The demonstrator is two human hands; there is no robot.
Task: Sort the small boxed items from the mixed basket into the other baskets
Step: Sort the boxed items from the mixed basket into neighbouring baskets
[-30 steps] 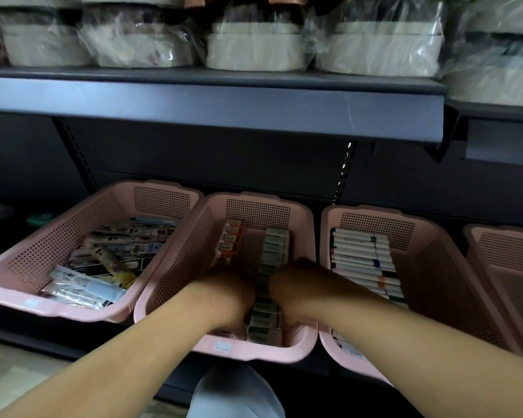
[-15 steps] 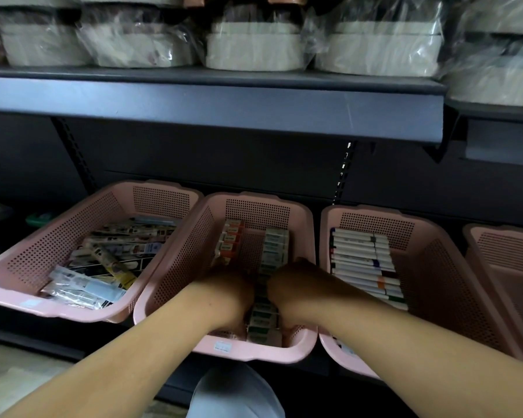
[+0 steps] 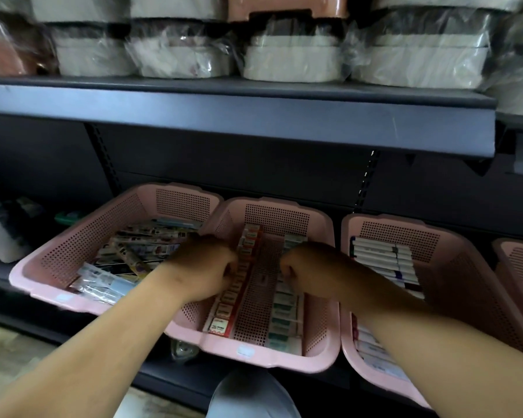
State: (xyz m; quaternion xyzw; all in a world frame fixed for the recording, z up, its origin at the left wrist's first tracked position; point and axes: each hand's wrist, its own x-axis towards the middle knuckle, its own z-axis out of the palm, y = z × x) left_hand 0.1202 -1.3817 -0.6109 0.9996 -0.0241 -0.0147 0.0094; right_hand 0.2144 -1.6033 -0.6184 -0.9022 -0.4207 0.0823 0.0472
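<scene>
Left grip (image 3: 206, 267) curled round red boxes (image 3: 224, 312), right grip (image 3: 311, 267) curled round green boxes (image 3: 284, 321), both rows inside middle basket (image 3: 254, 357)

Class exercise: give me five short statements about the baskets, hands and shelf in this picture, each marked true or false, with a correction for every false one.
1. The left hand and the right hand both reach into the middle basket. True.
2. The left basket holds tidy rows. False: its items lie jumbled.
3. Red-labelled boxes line the middle basket's left side. True.
4. The right basket is empty. False: it holds stacked white boxes.
5. The upper shelf is bare. False: plastic-wrapped containers sit on it.
</scene>
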